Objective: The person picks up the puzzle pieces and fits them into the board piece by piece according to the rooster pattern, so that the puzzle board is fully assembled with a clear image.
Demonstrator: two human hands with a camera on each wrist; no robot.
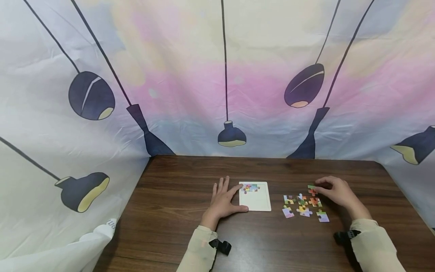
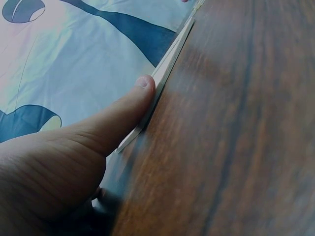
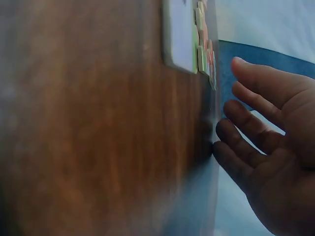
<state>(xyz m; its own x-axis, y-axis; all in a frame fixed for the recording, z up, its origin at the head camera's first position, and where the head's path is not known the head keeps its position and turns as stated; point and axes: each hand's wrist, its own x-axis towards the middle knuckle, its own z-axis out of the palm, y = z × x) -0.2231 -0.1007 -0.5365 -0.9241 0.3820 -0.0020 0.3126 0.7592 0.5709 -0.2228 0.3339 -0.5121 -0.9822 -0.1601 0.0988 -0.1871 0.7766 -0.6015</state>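
Observation:
A white square puzzle tray [image 1: 258, 202] lies on the table, with a strip of joined jigsaw pieces [image 1: 250, 188] at its upper left. My left hand [image 1: 221, 200] is spread along the tray's left side, index fingertip at the upper corner and thumb at the lower one. In the left wrist view the straight thumb [image 2: 125, 110] rests against the tray's edge [image 2: 170, 59]. Over to the right, my right hand [image 1: 336, 190] hovers with loosely bent fingers, its tips beside a red and green jigsaw piece [image 1: 311, 192]. The right wrist view shows the fingers [image 3: 251, 120] apart, nothing between them.
Several loose jigsaw pieces [image 1: 302, 202] lie in a loose cluster right of the tray. A lilac piece [image 1: 323, 216] is nearest my right sleeve [image 1: 372, 241]. Behind the wooden table [image 1: 170, 211] hangs a cloth printed with lamps [image 1: 232, 135].

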